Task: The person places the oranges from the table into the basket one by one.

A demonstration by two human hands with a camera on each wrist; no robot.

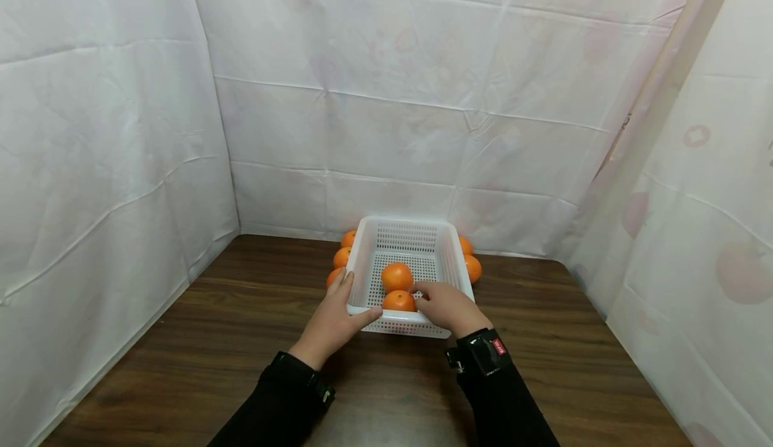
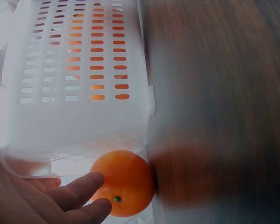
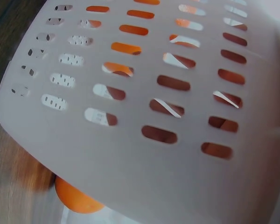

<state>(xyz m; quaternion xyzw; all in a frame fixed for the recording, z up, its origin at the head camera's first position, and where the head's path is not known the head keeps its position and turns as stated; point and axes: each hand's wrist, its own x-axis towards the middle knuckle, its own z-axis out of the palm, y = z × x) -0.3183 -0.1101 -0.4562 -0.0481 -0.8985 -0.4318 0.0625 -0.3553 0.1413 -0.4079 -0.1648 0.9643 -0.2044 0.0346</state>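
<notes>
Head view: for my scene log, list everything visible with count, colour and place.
Basket: one, white, on the table
Oranges inside: two, orange, basket's near half
Oranges outside: five visible, orange, three left of the basket, two right
Table: one, brown, under the basket
Cloth walls: three, white, back and both sides
Sleeves: two, black, forearms
Wristbands: two, black, wrists
Left hand: one, bare, basket's near left corner
Right hand: one, bare, basket's near right

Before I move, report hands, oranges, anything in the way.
Left hand at near-left corner of basket. Right hand at nearer inside orange, grip unclear. Second orange behind it. Outside oranges flank basket, both sides.
</notes>
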